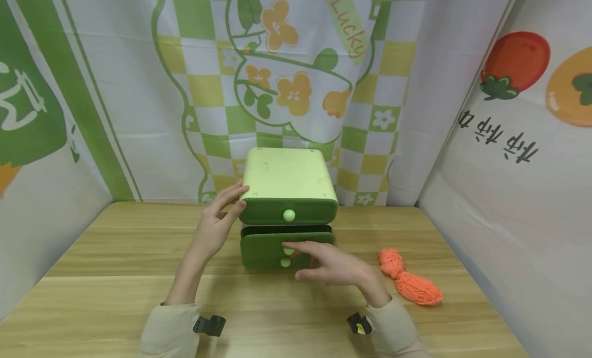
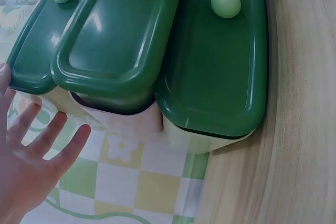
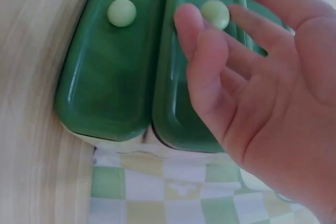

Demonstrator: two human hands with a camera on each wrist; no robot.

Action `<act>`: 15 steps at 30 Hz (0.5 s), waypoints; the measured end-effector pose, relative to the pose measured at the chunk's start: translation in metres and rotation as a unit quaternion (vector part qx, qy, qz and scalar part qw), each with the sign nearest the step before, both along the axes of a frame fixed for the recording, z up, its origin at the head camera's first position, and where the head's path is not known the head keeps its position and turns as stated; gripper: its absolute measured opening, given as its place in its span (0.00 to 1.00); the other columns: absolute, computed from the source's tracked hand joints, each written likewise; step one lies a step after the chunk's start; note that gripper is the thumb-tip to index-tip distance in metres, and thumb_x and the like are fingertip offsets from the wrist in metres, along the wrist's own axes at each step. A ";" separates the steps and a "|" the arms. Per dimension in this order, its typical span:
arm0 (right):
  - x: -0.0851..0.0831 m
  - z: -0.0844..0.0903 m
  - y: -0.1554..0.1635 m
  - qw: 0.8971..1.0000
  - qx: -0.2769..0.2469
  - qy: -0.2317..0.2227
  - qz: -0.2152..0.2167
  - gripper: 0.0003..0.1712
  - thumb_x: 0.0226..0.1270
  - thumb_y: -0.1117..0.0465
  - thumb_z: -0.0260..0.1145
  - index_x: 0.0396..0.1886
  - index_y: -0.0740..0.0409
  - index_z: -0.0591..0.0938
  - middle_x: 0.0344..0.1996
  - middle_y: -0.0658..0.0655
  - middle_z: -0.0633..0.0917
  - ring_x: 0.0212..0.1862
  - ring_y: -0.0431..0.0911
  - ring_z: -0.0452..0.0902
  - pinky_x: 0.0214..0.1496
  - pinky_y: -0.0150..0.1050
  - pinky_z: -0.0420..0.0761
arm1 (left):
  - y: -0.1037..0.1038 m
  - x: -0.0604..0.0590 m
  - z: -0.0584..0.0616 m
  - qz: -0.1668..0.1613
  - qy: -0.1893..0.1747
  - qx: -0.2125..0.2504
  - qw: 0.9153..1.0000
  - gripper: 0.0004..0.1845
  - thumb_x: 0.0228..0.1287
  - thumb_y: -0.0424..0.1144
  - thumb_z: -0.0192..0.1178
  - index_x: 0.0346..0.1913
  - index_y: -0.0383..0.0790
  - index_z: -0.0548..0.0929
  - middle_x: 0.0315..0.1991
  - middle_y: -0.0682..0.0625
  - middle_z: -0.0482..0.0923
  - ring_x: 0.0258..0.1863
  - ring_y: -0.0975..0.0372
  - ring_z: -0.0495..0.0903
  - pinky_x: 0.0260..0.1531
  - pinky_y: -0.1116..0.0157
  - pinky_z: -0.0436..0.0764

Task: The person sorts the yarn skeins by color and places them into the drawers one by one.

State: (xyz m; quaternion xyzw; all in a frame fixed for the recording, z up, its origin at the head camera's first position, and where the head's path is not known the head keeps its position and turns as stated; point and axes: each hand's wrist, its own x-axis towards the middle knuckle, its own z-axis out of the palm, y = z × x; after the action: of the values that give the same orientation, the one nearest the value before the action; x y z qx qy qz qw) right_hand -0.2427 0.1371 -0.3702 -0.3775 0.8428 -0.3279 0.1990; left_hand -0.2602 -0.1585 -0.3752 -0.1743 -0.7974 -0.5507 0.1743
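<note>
A small light-green cabinet (image 1: 287, 173) with three dark green drawer fronts stands at the back middle of the wooden table (image 1: 115, 255). Its middle drawer (image 1: 263, 242) is pulled out a little. My left hand (image 1: 217, 222) rests with straight fingers against the cabinet's upper left corner; in the left wrist view the left hand (image 2: 31, 150) is spread flat. My right hand (image 1: 328, 265) reaches to the middle drawer's knob (image 3: 215, 13), its thumb and forefinger loosely on either side of the knob. The right hand's fingers (image 3: 210, 61) look relaxed. The top knob (image 1: 289, 214) and bottom knob (image 1: 285, 262) are free.
A skein of orange yarn (image 1: 409, 278) lies on the table to the right of the cabinet. Printed cloth walls close in the back and both sides. Bare tabletop stretches in front and to the left.
</note>
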 end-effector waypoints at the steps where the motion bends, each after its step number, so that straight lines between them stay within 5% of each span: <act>1: -0.001 -0.001 -0.001 1.000 -0.001 0.007 -0.003 0.39 0.71 0.52 0.66 0.78 0.41 0.61 0.64 0.56 0.77 0.31 0.43 0.82 0.23 0.39 0.82 | 0.000 0.000 0.000 0.000 0.000 0.000 1.000 0.21 0.78 0.46 0.51 0.69 0.59 0.72 0.76 0.65 0.59 0.66 0.63 0.67 0.53 0.68 0.75; 8: -0.002 -0.008 -0.005 0.998 -0.003 0.067 -0.016 0.42 0.70 0.50 0.66 0.79 0.47 0.58 0.64 0.58 0.76 0.39 0.37 0.77 0.38 0.31 0.81 | 0.001 0.001 0.001 0.003 -0.005 -0.001 1.000 0.21 0.78 0.46 0.51 0.70 0.58 0.72 0.76 0.64 0.59 0.66 0.63 0.67 0.53 0.68 0.75; 15: -0.002 -0.010 -0.008 0.995 0.001 0.093 -0.030 0.43 0.70 0.51 0.66 0.79 0.50 0.57 0.65 0.57 0.73 0.46 0.46 0.78 0.47 0.34 0.79 | 0.000 -0.001 -0.001 0.001 0.000 -0.001 1.000 0.21 0.78 0.47 0.51 0.69 0.59 0.73 0.76 0.65 0.59 0.67 0.61 0.67 0.54 0.66 0.75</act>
State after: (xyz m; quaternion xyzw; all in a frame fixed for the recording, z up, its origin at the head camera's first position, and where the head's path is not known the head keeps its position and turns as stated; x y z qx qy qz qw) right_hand -0.2450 0.1295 -0.3798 -0.3806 0.8689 -0.2966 0.1104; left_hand -0.2611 -0.1585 -0.3757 -0.1739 -0.7979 -0.5502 0.1743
